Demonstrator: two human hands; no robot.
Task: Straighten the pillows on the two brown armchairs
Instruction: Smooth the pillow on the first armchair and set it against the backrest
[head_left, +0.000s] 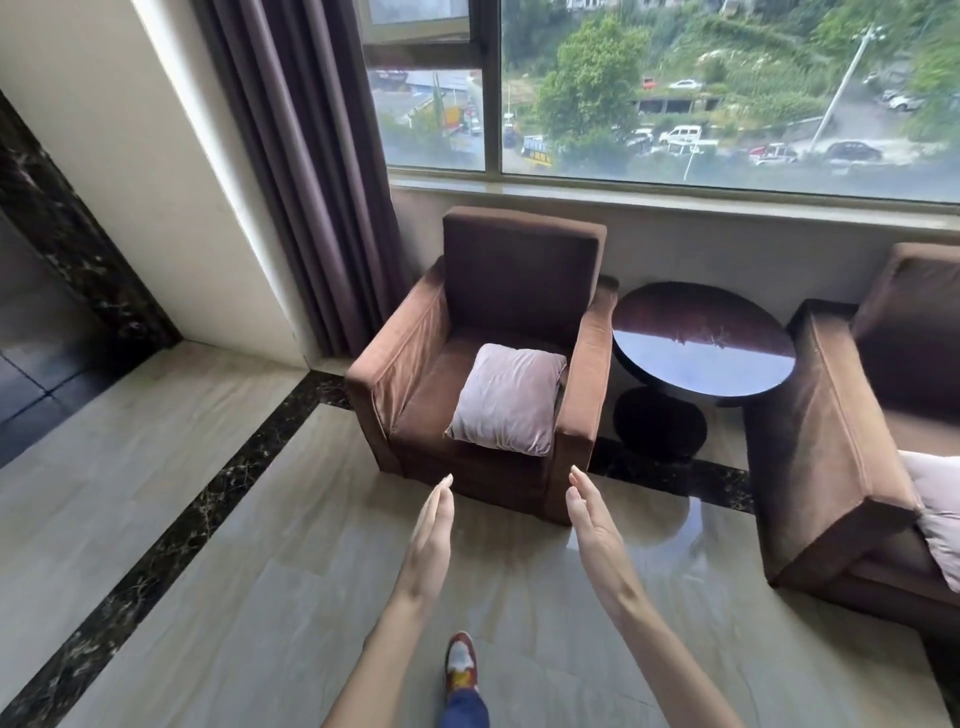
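Observation:
A brown armchair (415, 358) stands under the window. A pale mauve pillow (506, 400) lies flat on its seat, pushed to the right and front, one corner hanging over the seat's front edge. A second brown armchair (826, 447) sits at the right, cut off by the frame, with another mauve pillow (940, 512) partly visible on its seat. My left hand (428, 540) and my right hand (595, 530) reach forward, palms facing each other, fingers straight, both short of the first chair's front and holding nothing.
A dark round glossy side table (701, 345) stands between the two chairs. Purple curtains (311, 171) hang left of the first chair beside a white wall. The floor is polished tile with a black marble border (182, 525). My shoe (461, 660) is below.

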